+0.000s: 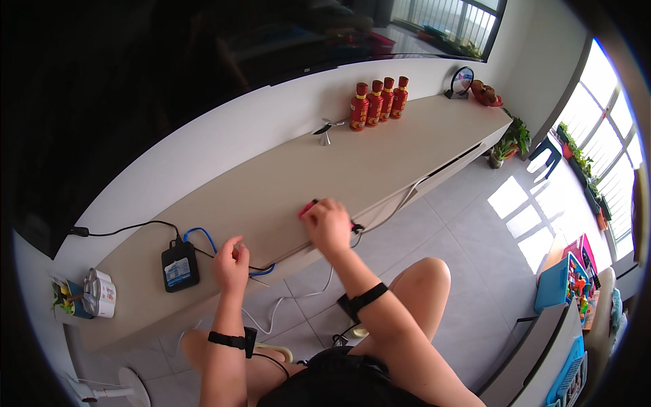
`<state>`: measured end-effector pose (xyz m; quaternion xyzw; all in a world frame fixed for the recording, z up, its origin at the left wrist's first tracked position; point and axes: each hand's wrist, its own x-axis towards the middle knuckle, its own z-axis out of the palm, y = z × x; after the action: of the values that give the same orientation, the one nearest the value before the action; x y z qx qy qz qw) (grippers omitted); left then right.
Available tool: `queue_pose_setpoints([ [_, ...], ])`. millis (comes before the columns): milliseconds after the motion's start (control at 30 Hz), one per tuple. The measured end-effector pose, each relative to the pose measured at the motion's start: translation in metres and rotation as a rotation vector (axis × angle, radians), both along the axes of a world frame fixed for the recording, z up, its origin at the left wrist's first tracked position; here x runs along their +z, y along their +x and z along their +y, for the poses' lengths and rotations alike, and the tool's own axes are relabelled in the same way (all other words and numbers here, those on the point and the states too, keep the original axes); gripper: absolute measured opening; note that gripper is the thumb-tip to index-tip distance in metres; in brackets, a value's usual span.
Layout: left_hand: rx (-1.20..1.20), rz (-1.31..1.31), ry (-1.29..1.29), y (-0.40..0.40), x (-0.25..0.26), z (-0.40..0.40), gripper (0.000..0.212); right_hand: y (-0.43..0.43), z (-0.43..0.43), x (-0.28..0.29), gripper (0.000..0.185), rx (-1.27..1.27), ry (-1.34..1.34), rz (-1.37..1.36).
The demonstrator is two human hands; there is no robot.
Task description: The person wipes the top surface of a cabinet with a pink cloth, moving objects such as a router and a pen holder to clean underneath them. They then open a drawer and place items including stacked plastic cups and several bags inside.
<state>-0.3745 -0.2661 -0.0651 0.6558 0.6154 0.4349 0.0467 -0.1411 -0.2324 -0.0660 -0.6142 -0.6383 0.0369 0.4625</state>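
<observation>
My right hand (328,224) is closed around a pink and black object (307,208) over the front edge of the beige TV cabinet (264,198). Pink and black parts stick out on both sides of the hand; its kind cannot be told. My left hand (232,262) hovers by the cabinet's front edge, fingers loosely curled, holding nothing. To its left lies a black set-top box (180,266) with a black cable and a blue cable (204,232). A white cable (407,196) runs out of the cabinet's drawer gap at the right.
Several red bottles (359,108) and a small metallic ornament (325,133) stand at the back under the wall-mounted television (203,61). A round framed ornament (462,81) is at the far right. A white container (104,295) stands at the left end. White cable (277,308) loops over the floor.
</observation>
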Motion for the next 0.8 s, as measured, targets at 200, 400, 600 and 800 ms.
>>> queue_pose_setpoints([
  [200,0.018,0.043,-0.034,0.006,0.0,0.003,0.015,0.168,0.065,0.002,0.019,-0.6,-0.18,-0.11],
  [400,0.04,0.06,-0.039,0.011,-0.001,0.006,0.015,0.2,0.072,0.019,0.014,-0.393,-0.497,-0.004],
  [600,0.044,0.049,-0.035,0.014,-0.001,0.004,0.016,0.152,0.05,0.011,0.009,-0.187,-0.323,-0.061],
  [800,0.019,0.057,-0.018,0.009,-0.001,0.004,0.017,0.082,0.02,0.004,0.01,-0.221,-0.183,-0.061],
])
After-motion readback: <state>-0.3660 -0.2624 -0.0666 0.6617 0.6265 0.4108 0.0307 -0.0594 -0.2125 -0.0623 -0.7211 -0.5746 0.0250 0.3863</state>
